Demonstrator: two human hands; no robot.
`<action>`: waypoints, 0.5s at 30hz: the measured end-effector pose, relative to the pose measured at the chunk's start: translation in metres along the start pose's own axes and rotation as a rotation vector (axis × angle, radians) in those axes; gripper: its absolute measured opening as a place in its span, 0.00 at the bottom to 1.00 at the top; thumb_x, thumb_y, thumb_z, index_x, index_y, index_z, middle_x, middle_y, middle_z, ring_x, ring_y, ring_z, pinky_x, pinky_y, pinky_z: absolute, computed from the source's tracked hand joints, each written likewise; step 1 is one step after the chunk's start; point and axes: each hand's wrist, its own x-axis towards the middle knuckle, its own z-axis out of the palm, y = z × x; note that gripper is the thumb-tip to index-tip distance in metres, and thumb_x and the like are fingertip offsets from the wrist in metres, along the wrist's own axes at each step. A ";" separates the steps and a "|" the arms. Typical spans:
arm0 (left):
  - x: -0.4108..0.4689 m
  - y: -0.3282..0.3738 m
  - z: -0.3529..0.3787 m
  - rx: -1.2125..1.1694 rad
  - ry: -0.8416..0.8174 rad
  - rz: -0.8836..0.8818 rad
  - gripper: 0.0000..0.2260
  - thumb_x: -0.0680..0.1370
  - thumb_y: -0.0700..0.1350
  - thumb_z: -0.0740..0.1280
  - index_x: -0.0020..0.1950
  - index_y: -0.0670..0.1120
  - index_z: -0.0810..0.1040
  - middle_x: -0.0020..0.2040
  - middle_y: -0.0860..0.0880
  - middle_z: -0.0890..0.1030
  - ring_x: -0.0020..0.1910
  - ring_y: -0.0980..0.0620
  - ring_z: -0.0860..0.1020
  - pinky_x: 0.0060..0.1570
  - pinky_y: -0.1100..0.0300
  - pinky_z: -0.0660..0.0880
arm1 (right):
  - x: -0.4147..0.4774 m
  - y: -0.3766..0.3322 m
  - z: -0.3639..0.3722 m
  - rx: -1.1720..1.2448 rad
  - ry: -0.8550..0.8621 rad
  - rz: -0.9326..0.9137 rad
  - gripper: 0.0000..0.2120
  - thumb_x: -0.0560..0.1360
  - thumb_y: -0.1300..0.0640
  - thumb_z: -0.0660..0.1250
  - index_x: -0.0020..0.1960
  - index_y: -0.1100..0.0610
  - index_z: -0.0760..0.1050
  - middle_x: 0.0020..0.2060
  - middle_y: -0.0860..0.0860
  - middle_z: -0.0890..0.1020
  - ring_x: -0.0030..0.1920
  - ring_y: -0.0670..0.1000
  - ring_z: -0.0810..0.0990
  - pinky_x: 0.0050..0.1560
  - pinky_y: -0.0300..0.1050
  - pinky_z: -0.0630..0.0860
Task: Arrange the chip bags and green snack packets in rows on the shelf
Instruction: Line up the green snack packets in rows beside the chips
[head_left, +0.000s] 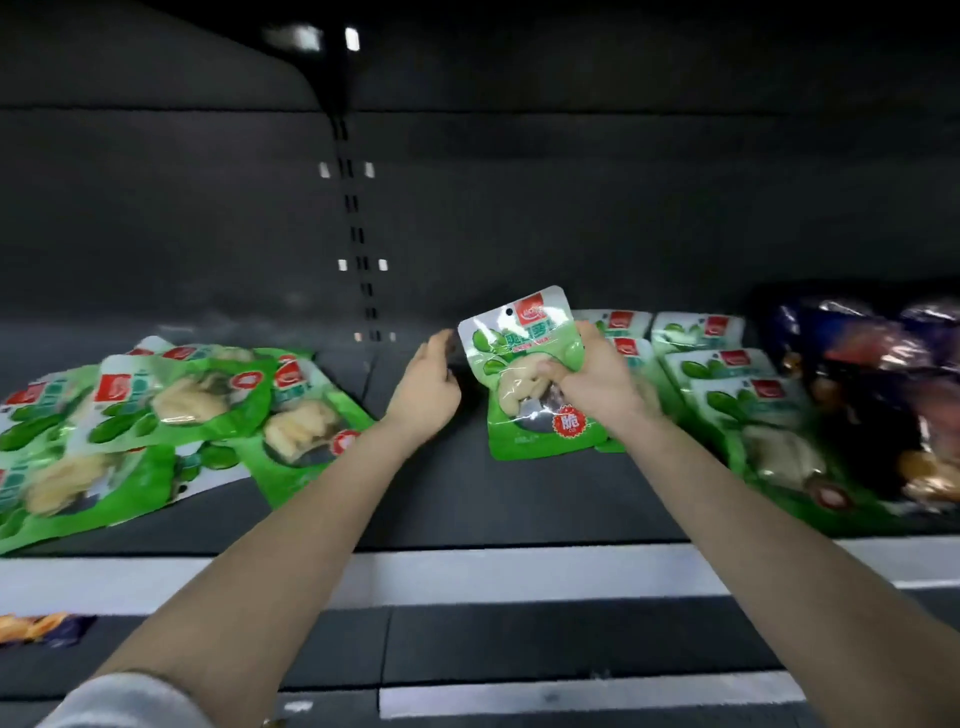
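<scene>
Right hand (592, 382) extended, grip pinching green snack packet (530, 374) upright (tilted slightly); left hand (426, 389) beside it, fingers loosely spread, above shelf (467, 499).

held green packet (530, 374), red seal reads "脆"

glossy plastic green snack packets (530, 374), matt dark shelf (467, 499)
</scene>
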 end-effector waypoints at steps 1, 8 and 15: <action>0.004 0.009 0.014 0.032 -0.047 0.018 0.26 0.75 0.32 0.54 0.73 0.43 0.61 0.69 0.42 0.69 0.69 0.44 0.67 0.66 0.58 0.63 | -0.004 0.009 -0.013 -0.002 0.034 0.022 0.13 0.76 0.58 0.68 0.56 0.50 0.67 0.38 0.41 0.77 0.40 0.41 0.76 0.37 0.32 0.68; 0.007 0.047 0.078 0.392 -0.202 0.131 0.25 0.75 0.36 0.55 0.73 0.41 0.59 0.68 0.38 0.68 0.65 0.38 0.66 0.67 0.51 0.60 | -0.039 0.048 -0.072 -0.084 0.032 0.181 0.17 0.76 0.59 0.67 0.63 0.57 0.68 0.45 0.48 0.79 0.38 0.44 0.79 0.33 0.32 0.75; 0.010 0.040 0.080 0.445 -0.215 0.187 0.23 0.78 0.39 0.53 0.74 0.44 0.59 0.72 0.41 0.64 0.69 0.40 0.62 0.71 0.52 0.57 | -0.057 0.047 -0.070 -0.286 0.064 0.235 0.20 0.79 0.58 0.63 0.69 0.59 0.63 0.54 0.50 0.76 0.52 0.48 0.74 0.47 0.39 0.68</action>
